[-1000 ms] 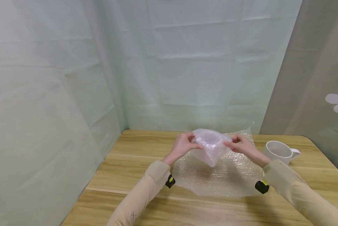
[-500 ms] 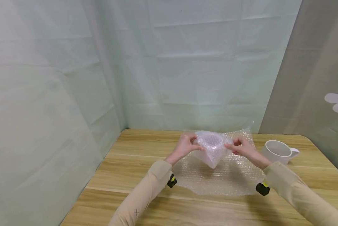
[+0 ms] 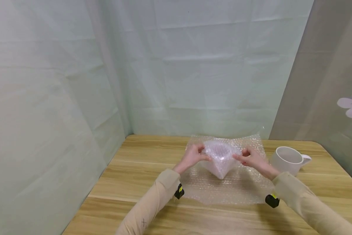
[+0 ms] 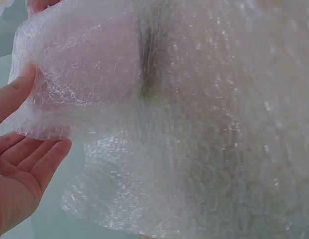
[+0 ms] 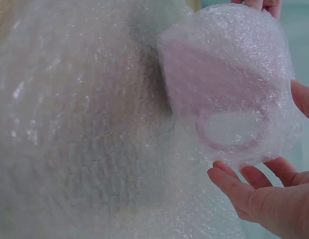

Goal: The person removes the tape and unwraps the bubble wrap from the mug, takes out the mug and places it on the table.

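Observation:
A pink mug [image 5: 214, 79] shows through the bubble wrap folded round it, its ring-shaped handle visible in the right wrist view. In the head view the wrapped bundle [image 3: 221, 161] is over a flat bubble wrap sheet [image 3: 223, 192], one corner of the wrap pointing towards me. My left hand [image 3: 192, 156] grips the bundle's left side, thumb in front and fingers behind. On the opposite side my right hand [image 3: 252, 160] grips it in the same way. The wrist views show both thumbs pressing the plastic. Whether the bundle's base touches the sheet, I cannot tell.
A white mug [image 3: 287, 160] stands upright right of the sheet, close behind my right wrist, handle pointing right. The wooden table [image 3: 140, 163] ends at a pale curtain [image 3: 193, 81] at the back and left. A grey curtain [image 3: 317, 81] hangs on the right.
Both hands have brought the wrapped mug slightly down in the head view, nearer to me. Their grip looks the same. The white mug and the sheet stay in place.

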The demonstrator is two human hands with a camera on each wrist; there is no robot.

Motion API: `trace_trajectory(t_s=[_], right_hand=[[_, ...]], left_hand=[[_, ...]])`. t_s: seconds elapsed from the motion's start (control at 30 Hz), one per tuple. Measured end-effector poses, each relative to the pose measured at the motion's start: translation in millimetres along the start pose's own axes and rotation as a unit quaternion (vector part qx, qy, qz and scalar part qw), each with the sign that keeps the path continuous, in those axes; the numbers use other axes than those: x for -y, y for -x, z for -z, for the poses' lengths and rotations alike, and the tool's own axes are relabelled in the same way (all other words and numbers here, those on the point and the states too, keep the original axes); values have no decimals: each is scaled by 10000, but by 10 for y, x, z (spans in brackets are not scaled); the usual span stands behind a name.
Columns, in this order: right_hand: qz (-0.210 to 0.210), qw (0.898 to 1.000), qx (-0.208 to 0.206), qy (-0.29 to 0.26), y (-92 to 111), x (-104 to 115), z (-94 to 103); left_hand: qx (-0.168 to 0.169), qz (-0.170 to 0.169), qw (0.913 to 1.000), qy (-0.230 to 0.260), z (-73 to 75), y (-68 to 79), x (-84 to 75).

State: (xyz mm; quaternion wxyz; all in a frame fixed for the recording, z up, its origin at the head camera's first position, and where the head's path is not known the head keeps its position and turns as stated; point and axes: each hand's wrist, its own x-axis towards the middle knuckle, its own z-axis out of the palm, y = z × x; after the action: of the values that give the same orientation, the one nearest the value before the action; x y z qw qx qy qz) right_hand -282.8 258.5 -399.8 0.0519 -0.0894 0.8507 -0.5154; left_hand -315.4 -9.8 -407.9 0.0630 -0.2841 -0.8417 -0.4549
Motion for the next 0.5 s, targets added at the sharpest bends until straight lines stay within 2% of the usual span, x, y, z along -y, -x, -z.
trace_trajectory(t_s=[0.5], right_hand=[[34,10000,-22,-60,10,-42,-39]], left_hand=[[-124,-172,9994,-277,-44,7,68]])
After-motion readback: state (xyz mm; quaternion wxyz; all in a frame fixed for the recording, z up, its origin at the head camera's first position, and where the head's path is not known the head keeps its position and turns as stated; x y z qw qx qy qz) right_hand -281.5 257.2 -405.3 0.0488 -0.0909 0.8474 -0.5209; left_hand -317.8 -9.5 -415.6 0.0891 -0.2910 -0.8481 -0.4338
